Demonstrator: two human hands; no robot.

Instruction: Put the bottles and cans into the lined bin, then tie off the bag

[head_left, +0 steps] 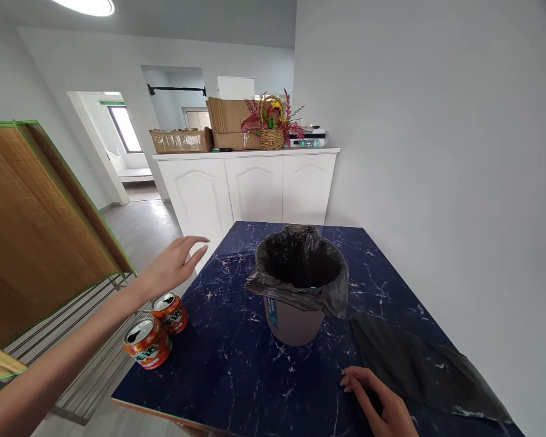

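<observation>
My left hand (175,261) is held in the air past the left side of the table, its thumb and fingers apart and nothing between them. Below its wrist stand two open orange-red drink cans (170,314) at the table's left edge. A bin (295,326), lined with a black plastic bag (334,297) folded over its rim, stands mid-table. Near the front right, my right hand (380,400) rests low over the tabletop, fingertips drawn together with nothing visible in them. Beside it lies a flat black plastic bag (418,361).
The dark blue marbled table (236,370) has a wall on its right. Behind it, a white cabinet (255,185) carries cardboard boxes (232,121) and a flower basket (272,138). On the left stands a metal rack (95,340) beside a bamboo mat (40,224).
</observation>
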